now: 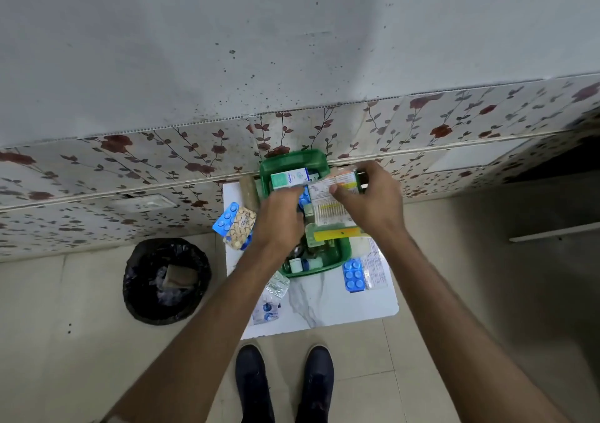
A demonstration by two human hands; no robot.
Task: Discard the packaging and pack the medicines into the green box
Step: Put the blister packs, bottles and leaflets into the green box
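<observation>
Green box (341, 257) at frame centre holds a teal "Optibac" carton (287, 178); right hand (370, 195) pinches a printed packet (328, 205); left hand's (281, 221) grip cannot be told.

A small white marble-patterned table (328, 305) carries the green box (292, 162), blue blister packs (354, 275) (several) and a leaflet (376, 271).

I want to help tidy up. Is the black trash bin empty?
No, the black trash bin on the floor already has a brownish box and some crumpled wrapping inside it.

Open green box (337, 262), medicines inside, on table.
</observation>
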